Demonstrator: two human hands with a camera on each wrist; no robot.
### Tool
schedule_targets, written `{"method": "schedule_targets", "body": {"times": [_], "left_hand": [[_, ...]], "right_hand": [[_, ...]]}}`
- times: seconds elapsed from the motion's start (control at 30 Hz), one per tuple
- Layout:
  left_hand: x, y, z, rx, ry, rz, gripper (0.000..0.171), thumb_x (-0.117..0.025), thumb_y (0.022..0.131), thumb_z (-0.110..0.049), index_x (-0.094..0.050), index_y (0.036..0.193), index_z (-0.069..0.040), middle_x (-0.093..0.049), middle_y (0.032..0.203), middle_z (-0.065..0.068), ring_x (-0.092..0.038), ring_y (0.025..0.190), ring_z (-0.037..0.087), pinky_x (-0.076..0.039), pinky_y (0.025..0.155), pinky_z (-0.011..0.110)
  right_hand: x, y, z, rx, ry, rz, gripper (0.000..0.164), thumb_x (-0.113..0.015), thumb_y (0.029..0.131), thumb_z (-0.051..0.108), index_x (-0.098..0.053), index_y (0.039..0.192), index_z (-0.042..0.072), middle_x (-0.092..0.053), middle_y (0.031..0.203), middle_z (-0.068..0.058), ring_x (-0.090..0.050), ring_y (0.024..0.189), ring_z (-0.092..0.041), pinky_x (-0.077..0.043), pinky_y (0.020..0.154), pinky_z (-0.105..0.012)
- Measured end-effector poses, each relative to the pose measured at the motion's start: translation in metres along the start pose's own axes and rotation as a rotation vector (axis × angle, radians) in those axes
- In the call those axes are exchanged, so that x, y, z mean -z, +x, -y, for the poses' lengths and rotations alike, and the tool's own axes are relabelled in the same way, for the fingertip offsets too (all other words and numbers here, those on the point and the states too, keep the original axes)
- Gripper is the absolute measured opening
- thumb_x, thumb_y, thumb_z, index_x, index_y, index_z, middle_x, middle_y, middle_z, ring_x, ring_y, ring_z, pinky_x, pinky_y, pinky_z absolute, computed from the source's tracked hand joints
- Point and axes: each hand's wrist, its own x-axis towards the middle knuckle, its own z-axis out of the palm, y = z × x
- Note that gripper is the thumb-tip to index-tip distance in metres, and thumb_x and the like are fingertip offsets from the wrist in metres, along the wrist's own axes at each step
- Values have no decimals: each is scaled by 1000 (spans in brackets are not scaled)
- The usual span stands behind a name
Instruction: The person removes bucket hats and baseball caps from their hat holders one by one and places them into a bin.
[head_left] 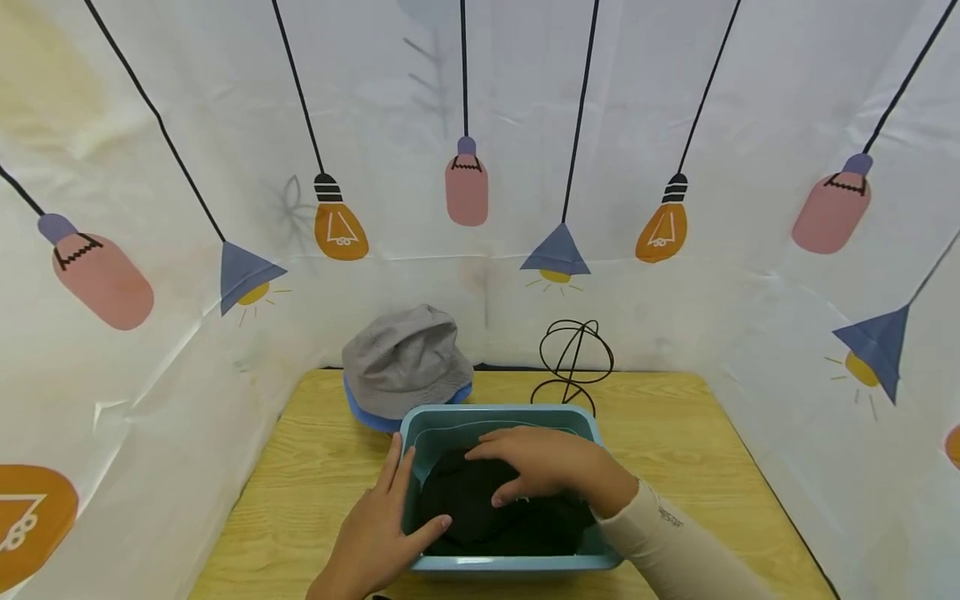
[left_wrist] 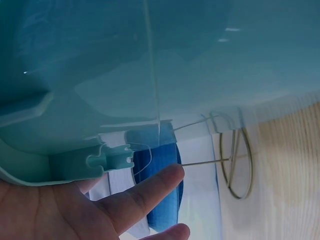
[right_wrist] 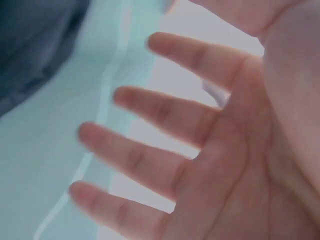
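A teal plastic bin (head_left: 517, 564) stands on the table with a black cloth item (head_left: 468, 504), cap-like in shape, lying inside it. My left hand (head_left: 378, 525) rests at the bin's left side, fingers stretched along the outside and thumb over the rim. In the left wrist view, the bin's wall (left_wrist: 190, 60) fills the upper part above that hand's straight fingers (left_wrist: 142, 200). Over the black cloth hovers my right hand (head_left: 547, 462), holding nothing. Its spread fingers (right_wrist: 160, 112) and bare palm show in the right wrist view, with dark cloth (right_wrist: 32, 50) at the corner.
Behind the bin at left, a grey bucket hat (head_left: 405, 358) sits on top of a blue one (head_left: 367, 415). A black wire stand (head_left: 576, 358) is behind the bin at right. White sheeting (head_left: 510, 308) printed with lamps encloses the wooden table (head_left: 660, 433).
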Motion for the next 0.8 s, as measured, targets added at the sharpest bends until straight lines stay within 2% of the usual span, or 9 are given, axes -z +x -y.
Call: {"method": "schedule_targets", "body": {"times": [0.17, 0.3, 0.4, 0.5, 0.63, 0.8], "left_hand": [[2, 1, -1, 7, -8, 12, 109, -55, 86, -84, -23, 167, -17, 2, 176, -1, -58, 131, 43, -54, 95, 62], [5, 4, -2, 11, -29, 26, 109, -56, 87, -82, -22, 167, -17, 2, 176, -2, -60, 130, 42, -54, 95, 62], [4, 4, -1, 13, -31, 29, 109, -55, 87, -82, -21, 167, -17, 3, 176, -2, -59, 130, 41, -54, 96, 61], [3, 4, 1, 11, -33, 18, 108, -54, 88, -83, -20, 167, -17, 3, 176, -3, -58, 132, 41, -54, 97, 61], [2, 5, 3, 4, -51, 3, 107, -56, 89, -81, -20, 167, -18, 4, 176, -4, -57, 134, 41, -53, 97, 62], [0, 4, 3, 14, -78, 16, 106, -58, 89, -79, -18, 168, -21, 7, 175, -7, -59, 132, 40, -56, 91, 60]], "right_hand": [[-1, -48, -4, -105, 189, -121, 63, -67, 96, 57, -48, 153, 38, -48, 158, 9, -47, 146, -19, -42, 117, -52], [-11, -83, -9, -183, 315, -259, 64, -65, 96, 59, -48, 154, 37, -45, 161, 2, -44, 149, -27, -42, 115, -60], [-23, -103, -13, -247, 355, -376, 67, -66, 95, 60, -48, 154, 33, -42, 163, -5, -41, 150, -36, -42, 112, -65], [-36, -113, -17, -322, 336, -490, 72, -67, 95, 59, -45, 157, 29, -36, 167, -12, -37, 150, -43, -41, 110, -68], [-54, -114, -22, -422, 325, -602, 83, -67, 96, 57, -34, 163, 22, -23, 171, -16, -29, 153, -47, -35, 111, -74], [-78, -110, -27, -468, 402, -672, 87, -58, 101, 58, -17, 168, 21, -11, 175, -9, -17, 158, -43, -24, 117, -74]]}}
